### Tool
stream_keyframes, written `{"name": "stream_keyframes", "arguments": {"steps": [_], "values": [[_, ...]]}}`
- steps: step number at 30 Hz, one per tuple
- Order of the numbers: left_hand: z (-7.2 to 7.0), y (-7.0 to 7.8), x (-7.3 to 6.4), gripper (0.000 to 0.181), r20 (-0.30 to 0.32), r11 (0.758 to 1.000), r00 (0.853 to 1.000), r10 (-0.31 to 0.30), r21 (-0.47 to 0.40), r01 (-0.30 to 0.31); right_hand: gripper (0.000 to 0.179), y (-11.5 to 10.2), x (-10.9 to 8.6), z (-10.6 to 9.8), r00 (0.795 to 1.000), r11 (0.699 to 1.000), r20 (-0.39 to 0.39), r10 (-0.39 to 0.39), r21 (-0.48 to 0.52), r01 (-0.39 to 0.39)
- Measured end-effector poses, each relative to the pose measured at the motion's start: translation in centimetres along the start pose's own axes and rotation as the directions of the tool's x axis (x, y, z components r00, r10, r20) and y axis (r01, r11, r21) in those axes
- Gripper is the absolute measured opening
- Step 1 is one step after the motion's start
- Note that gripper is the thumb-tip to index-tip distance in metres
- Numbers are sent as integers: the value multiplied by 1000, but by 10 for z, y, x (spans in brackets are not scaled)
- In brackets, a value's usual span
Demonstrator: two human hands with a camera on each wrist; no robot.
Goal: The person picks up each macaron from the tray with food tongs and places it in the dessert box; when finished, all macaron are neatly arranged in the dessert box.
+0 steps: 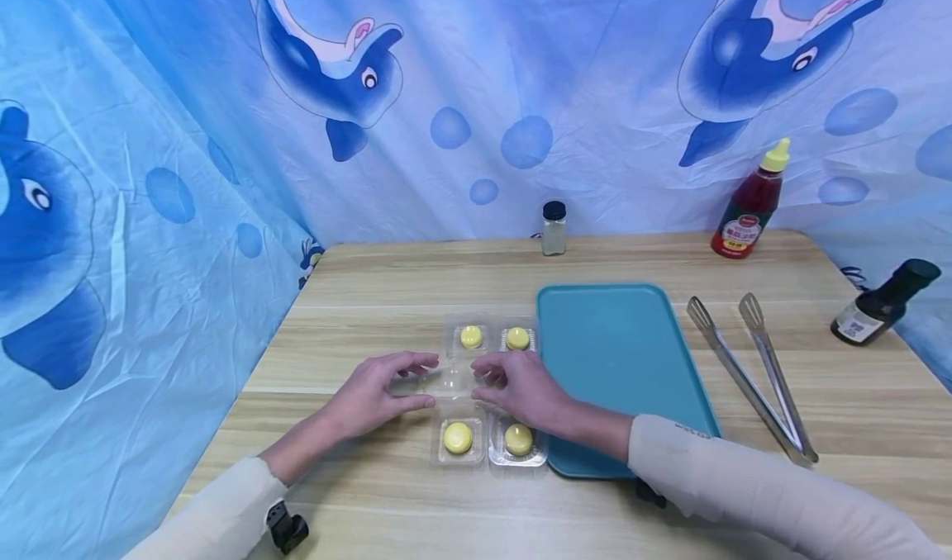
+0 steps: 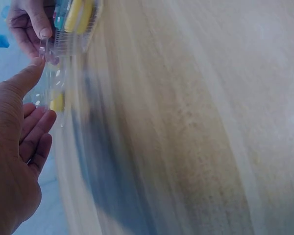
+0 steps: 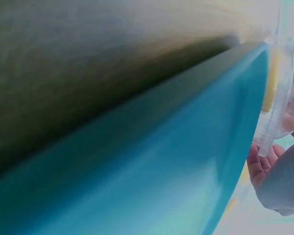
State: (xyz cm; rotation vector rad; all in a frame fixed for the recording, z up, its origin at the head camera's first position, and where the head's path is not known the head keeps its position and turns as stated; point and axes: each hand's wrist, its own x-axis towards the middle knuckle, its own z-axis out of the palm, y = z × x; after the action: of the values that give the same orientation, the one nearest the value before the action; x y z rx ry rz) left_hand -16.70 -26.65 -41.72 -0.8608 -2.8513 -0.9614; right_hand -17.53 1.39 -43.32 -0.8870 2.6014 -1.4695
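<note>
Between my hands in the head view is a clear plastic lid (image 1: 451, 381), just behind a clear plastic box with a yellow macaron (image 1: 457, 438) in it. My left hand (image 1: 375, 395) holds the lid's left side, its thumb at the near edge and fingers at the far edge. From the right, my right hand (image 1: 524, 386) pinches the same plastic with thumb and fingertips. Another yellow macaron (image 1: 518, 439) sits in its box below the right hand. Two more macarons, one of them the far-left macaron (image 1: 471, 337), lie in clear boxes beyond the hands.
A teal tray (image 1: 610, 362) lies right beside the boxes, under my right forearm. Metal tongs (image 1: 759, 378) lie spread to its right. At the back stand a small black-capped jar (image 1: 554, 228) and a red sauce bottle (image 1: 746, 205). A dark bottle (image 1: 881, 306) is far right.
</note>
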Motion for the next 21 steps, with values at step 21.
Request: {"name": "stream_keyframes", "arguments": {"steps": [21], "values": [[-7, 25, 26, 62, -39, 968, 997, 64, -239, -72, 22, -12, 3, -24, 980, 912, -64, 189, 382, -151]]}}
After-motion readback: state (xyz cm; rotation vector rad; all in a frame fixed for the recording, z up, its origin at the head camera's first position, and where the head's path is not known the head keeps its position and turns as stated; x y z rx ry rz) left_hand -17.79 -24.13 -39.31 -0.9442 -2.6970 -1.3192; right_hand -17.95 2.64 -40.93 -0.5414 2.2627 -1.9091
